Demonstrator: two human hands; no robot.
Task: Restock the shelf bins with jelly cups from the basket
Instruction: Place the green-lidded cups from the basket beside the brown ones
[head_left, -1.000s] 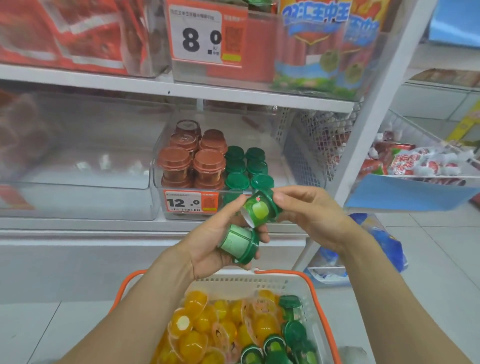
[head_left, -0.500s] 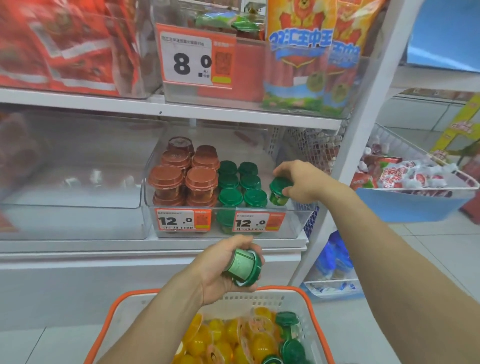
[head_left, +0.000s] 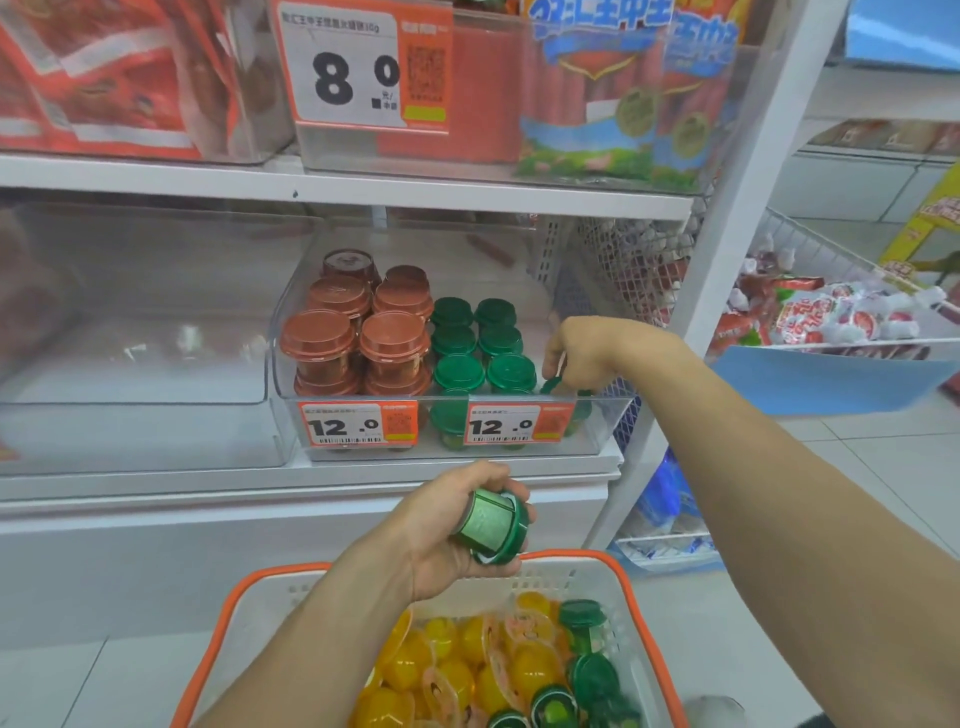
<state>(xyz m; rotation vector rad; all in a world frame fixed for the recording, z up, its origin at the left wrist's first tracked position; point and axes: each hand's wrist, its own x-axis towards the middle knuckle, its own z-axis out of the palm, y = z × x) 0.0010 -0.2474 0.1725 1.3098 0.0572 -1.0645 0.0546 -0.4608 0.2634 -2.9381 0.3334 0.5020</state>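
Now we have one green jelly cup (head_left: 558, 387) going into the clear shelf bin (head_left: 602, 415), at its front right corner beside the standing green rows (head_left: 480, 343); our right hand (head_left: 587, 353) pinches its lid from above. Our left hand (head_left: 452, 525) curls round a second green cup (head_left: 493, 525) above the basket (head_left: 270, 577). Outward, brown cups (head_left: 358, 327) fill the bin's left side. We judge the job partway: many yellow cups (head_left: 467, 670) and several green ones wait in the basket.
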